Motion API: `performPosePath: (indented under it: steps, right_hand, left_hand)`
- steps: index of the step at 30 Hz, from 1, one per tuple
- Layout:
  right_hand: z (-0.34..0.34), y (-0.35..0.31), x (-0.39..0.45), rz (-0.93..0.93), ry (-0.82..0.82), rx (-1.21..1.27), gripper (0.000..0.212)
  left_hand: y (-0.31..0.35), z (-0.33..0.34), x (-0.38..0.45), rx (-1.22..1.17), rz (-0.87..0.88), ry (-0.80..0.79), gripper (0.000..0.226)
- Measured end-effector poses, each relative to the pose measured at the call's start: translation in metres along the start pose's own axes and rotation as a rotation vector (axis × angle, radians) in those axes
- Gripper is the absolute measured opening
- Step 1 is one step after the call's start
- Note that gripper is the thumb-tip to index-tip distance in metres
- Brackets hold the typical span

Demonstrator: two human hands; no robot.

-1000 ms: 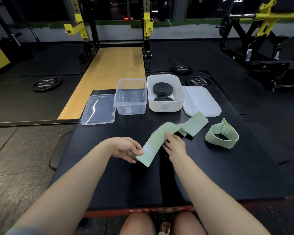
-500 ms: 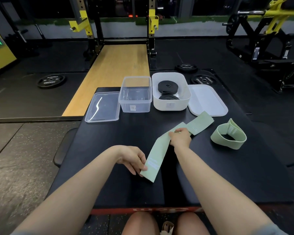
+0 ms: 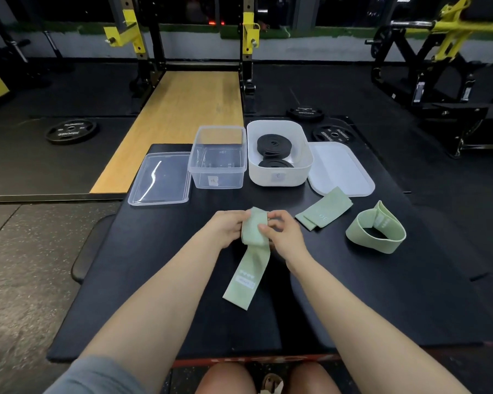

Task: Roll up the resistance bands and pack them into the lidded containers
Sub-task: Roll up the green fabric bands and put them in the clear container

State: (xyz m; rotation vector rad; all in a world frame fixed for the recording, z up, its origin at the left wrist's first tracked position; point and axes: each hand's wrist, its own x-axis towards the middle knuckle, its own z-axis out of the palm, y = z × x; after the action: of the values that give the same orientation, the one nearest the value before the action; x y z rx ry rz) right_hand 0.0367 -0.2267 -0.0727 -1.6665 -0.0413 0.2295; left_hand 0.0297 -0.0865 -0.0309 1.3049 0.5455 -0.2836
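A pale green resistance band [image 3: 246,275] lies lengthwise on the black mat. Its far end is curled into a small roll held between my left hand [image 3: 228,226] and my right hand [image 3: 282,231]. A second green band [image 3: 324,212] lies flat and folded to the right. A third green band [image 3: 376,228] stands as an open loop further right. The clear container [image 3: 217,157] stands open with nothing in it. The white container [image 3: 279,153] holds rolled black bands [image 3: 273,145].
A clear lid [image 3: 161,179] lies left of the clear container and a white lid [image 3: 340,169] right of the white one. The black mat [image 3: 154,265] ends near my knees. Weight plates [image 3: 71,130] and a yellow rack [image 3: 188,38] stand beyond.
My left hand left the band's near end and went to its far end beside my right hand. Both hands have begun curling that end. The band now lies apart from the folded one.
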Motion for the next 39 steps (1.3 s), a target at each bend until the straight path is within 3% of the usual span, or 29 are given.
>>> performPosePath:
  steps: [4, 8, 15, 21, 29, 32, 35, 39]
  right_hand:
    - [-0.003, -0.005, 0.008, 0.152, 0.043, 0.108, 0.009]
    - [0.002, -0.013, 0.03, 0.28, 0.04, 0.186, 0.027]
    - [0.004, -0.017, 0.064, 0.244, 0.085, 0.223, 0.006]
    - [0.008, -0.009, 0.09, 0.204, 0.21, 0.017, 0.02]
    - [0.015, -0.008, 0.088, 0.108, 0.19, -0.26, 0.007]
    - [0.014, -0.002, 0.078, 0.067, 0.18, -0.319, 0.021]
    - [0.012, 0.003, 0.06, -0.075, 0.101, -0.565, 0.026]
    - [0.011, 0.014, 0.047, -0.348, -0.126, -0.951, 0.025]
  left_hand:
    - [-0.004, 0.002, 0.01, -0.102, 0.11, 0.099, 0.037]
    - [-0.005, -0.003, 0.018, -0.132, 0.179, 0.076, 0.036]
    - [-0.009, -0.01, 0.032, 0.003, 0.158, -0.024, 0.033]
    - [-0.008, -0.009, 0.046, 0.135, 0.168, 0.118, 0.043]
    - [-0.017, -0.013, 0.054, 0.282, 0.236, 0.232, 0.037]
    - [-0.02, -0.013, 0.055, 0.314, 0.277, 0.287, 0.035]
    - [-0.023, -0.008, 0.057, 0.433, 0.348, 0.292, 0.029]
    - [-0.028, -0.004, 0.058, 0.791, 0.478, 0.274, 0.017]
